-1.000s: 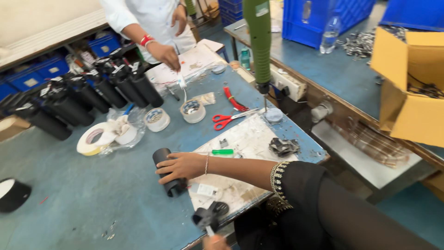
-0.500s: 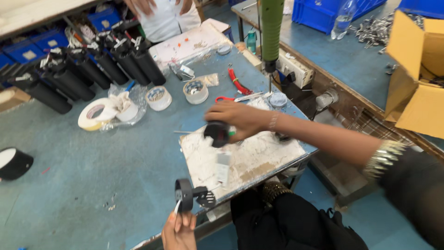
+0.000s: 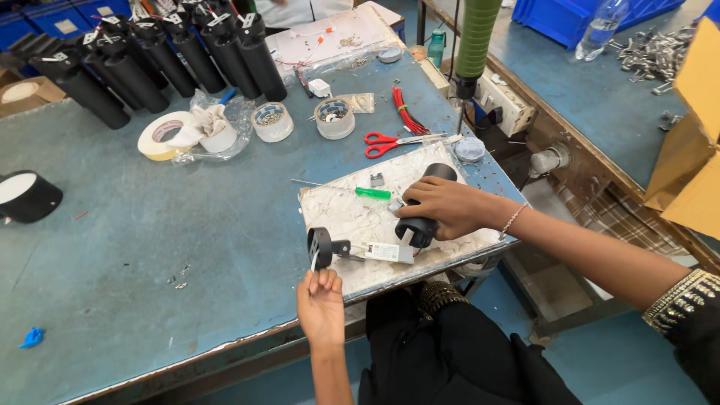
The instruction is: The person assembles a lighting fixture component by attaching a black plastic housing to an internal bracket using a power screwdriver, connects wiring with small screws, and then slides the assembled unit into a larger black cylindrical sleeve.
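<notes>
Blue-grey workbench (image 3: pixel 150 247) filled the frame; at lower centre your right hand (image 3: pixel 448 208) was clamped around a black cylinder housing (image 3: pixel 424 214) on a white board (image 3: pixel 341 217), while your left hand (image 3: pixel 321 300) pinched a white wire (image 3: pixel 313 262) from the black ring part (image 3: pixel 320 246) just left of it

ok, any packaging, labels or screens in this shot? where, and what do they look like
No screens.
Brown cardboard box: far right edge, flaps open.
Clear plastic bottle: top right, lying against the blue crates.
Small teal bottle: back of the bench, upright.
Clear plastic bag: back left, crumpled under the tape rolls.
White rectangular label: on the small module between the left hand and the right hand, which grips a black cylinder housing.
</notes>
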